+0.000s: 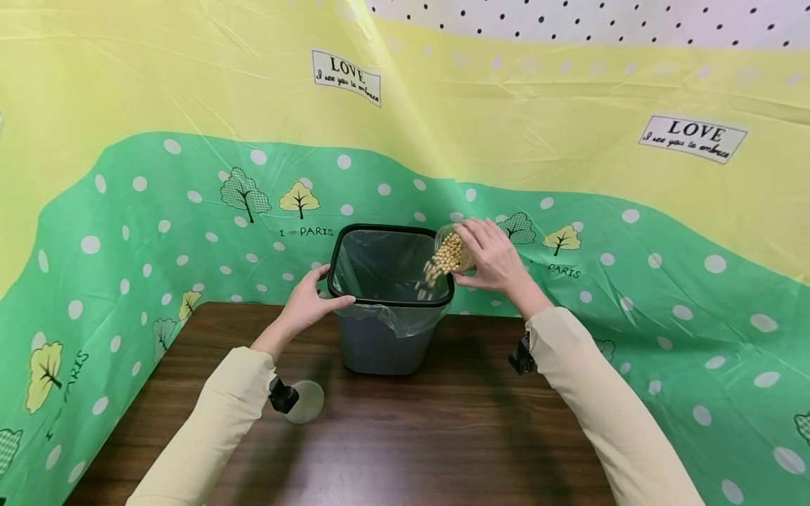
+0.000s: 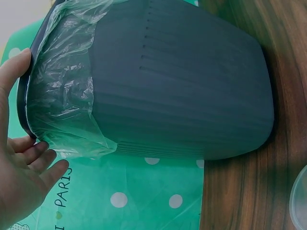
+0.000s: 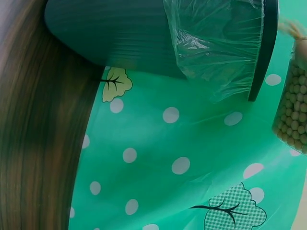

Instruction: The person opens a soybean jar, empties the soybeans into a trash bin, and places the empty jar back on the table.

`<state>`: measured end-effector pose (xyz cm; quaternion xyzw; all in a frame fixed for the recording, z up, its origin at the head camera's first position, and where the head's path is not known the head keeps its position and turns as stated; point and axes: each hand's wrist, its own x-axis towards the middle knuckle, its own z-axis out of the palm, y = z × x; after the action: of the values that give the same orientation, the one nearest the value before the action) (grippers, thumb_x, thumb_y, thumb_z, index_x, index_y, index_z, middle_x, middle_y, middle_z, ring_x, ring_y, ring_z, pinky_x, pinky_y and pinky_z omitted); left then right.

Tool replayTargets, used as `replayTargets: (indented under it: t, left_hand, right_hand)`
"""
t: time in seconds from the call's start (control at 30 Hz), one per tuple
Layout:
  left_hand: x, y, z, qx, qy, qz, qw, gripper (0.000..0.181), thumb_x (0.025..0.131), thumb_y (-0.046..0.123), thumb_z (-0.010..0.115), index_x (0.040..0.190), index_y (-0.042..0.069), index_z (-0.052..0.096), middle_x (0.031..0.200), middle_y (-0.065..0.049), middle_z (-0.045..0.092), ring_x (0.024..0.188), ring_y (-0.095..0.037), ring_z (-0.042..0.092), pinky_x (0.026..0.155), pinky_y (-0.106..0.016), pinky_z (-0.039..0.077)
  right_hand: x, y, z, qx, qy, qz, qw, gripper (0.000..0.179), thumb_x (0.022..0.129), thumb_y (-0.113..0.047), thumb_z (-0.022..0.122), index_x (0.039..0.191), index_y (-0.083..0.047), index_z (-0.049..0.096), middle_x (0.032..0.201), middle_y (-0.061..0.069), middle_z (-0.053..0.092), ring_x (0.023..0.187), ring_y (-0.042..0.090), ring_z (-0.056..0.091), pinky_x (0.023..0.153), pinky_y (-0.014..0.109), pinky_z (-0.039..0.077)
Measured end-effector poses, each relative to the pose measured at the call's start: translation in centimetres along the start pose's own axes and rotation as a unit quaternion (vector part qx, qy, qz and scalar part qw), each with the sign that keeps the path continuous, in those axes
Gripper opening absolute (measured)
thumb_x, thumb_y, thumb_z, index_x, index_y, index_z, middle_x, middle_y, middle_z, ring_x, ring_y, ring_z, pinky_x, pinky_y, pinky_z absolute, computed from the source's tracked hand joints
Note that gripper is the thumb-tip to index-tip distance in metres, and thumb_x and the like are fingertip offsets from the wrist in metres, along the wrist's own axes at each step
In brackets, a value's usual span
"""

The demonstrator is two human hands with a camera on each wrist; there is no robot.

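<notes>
A dark grey trash can (image 1: 382, 348) stands on the table, lined with a clear plastic bag (image 1: 405, 320) folded over its black rim. My left hand (image 1: 310, 303) holds the rim at the near left corner, thumb along the front and fingers at the side. Above the right side of the rim, my right hand (image 1: 496, 260) grips a clear jar (image 1: 467, 258) tilted toward the opening. Pale yellow soybeans (image 1: 448, 254) spill from its mouth into the can. In the right wrist view, more beans (image 3: 293, 108) show through the jar's wall, with most of the hand out of frame.
A round clear lid (image 1: 306, 402) lies on the dark wooden table (image 1: 405, 450), close to my left wrist. Behind the can hangs a green and yellow printed cloth (image 1: 190, 225), which also runs along the left and right sides.
</notes>
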<state>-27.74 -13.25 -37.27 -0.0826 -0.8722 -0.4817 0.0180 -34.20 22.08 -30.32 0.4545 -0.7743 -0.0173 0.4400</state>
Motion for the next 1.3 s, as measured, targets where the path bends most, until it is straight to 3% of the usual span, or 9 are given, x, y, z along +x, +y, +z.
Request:
replayTargets:
  t: [0.33,0.73,0.97,1.3]
  left_hand:
    - [0.1,-0.1,0.1,-0.002,0.002,0.002,1.0000,0.085,0.077,0.039,0.070,0.143,0.009,0.026,0.146,-0.014,0.024,0.133,-0.031,0.022,0.101,-0.052,0.029]
    - [0.1,-0.1,0.0,-0.002,0.001,0.004,1.0000,0.088,0.076,0.042,0.070,0.143,0.008,0.025,0.146,-0.014,0.025,0.134,-0.031,0.022,0.101,-0.052,0.029]
    - [0.1,-0.2,0.0,-0.005,0.000,0.002,1.0000,0.091,0.074,0.047,0.071,0.143,0.009,0.025,0.146,-0.013,0.024,0.133,-0.030,0.023,0.100,-0.051,0.031]
    - [0.2,-0.1,0.1,-0.011,0.001,0.000,0.9999,0.086,0.077,0.039,0.070,0.143,0.009,0.025,0.146,-0.013,0.024,0.132,-0.031,0.026,0.099,-0.050,0.033]
  right_hand:
    - [0.4,0.2,0.0,-0.010,0.004,-0.020,0.9997,0.090,0.053,-0.040,0.076,0.126,0.001,0.044,0.116,0.025,0.052,0.107,0.040,0.050,0.094,0.053,0.037]
    - [0.6,0.6,-0.3,-0.023,-0.023,-0.030,0.9990,0.091,0.052,-0.039,0.077,0.127,0.001,0.044,0.116,0.024,0.052,0.108,0.041,0.048,0.096,0.052,0.035]
    - [0.9,0.7,-0.3,-0.019,-0.013,-0.051,0.9984,0.090,0.053,-0.038,0.077,0.127,0.000,0.044,0.119,0.024,0.051,0.106,0.042,0.050,0.092,0.053,0.038]
    - [1.5,0.7,-0.4,-0.018,-0.016,-0.069,0.9974,0.086,0.055,-0.035,0.076,0.126,0.001,0.045,0.119,0.024,0.051,0.106,0.043,0.049,0.092,0.052,0.038]
